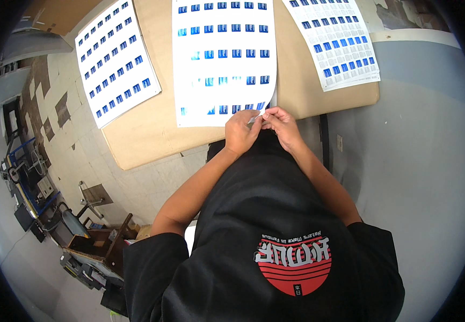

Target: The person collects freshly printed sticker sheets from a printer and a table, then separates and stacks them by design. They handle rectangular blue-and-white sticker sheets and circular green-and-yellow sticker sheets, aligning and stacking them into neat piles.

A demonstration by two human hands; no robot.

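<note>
A large white printed sheet (224, 68) with rows of small blue rectangles lies in the middle of the table, and some of its prints shine in the light. Its near right corner curls up off what lies beneath. At that corner my left hand (240, 133) is closed, thumb and fingers pinching the sheet's edge. My right hand (284, 129) meets it from the right, its thumb and forefinger also pinched on the corner. The fingertips of both hands almost touch, and they partly hide the corner.
A stack of similar printed sheets (115, 70) lies at the left of the brown-covered table (152, 137). Another stack (335, 45), with blue and grey print, lies at the right. A grey wall (420, 118) stands to the right. A wooden cabinet (95, 249) and equipment are at the lower left.
</note>
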